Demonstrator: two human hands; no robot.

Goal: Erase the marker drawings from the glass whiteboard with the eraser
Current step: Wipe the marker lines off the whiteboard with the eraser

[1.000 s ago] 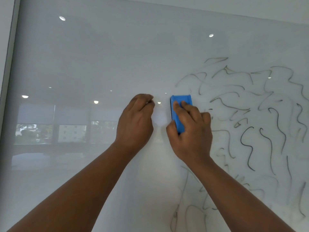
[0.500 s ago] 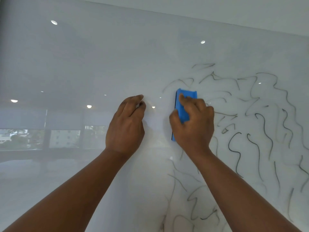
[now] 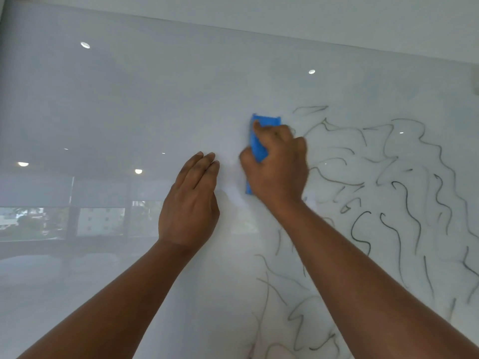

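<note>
A glass whiteboard [image 3: 129, 104] fills the view. Black marker squiggles [image 3: 404, 198] cover its right half and run down to the lower middle. My right hand [image 3: 277, 167] presses a blue eraser [image 3: 259, 141] upright against the glass, at the left border of the squiggles; my fingers hide most of the eraser. My left hand [image 3: 191, 203] rests flat on the bare glass just left of the eraser, fingers together and pointing up, holding nothing.
The board's top edge [image 3: 285, 37] meets a pale wall above. The left half of the glass shows only reflections of ceiling lights [image 3: 85, 45] and windows [image 3: 101, 221].
My right hand has slid the eraser up and a little right along the edge of the squiggles. My left hand's curled fingers have straightened flat on the glass. The camera has tilted upward.
</note>
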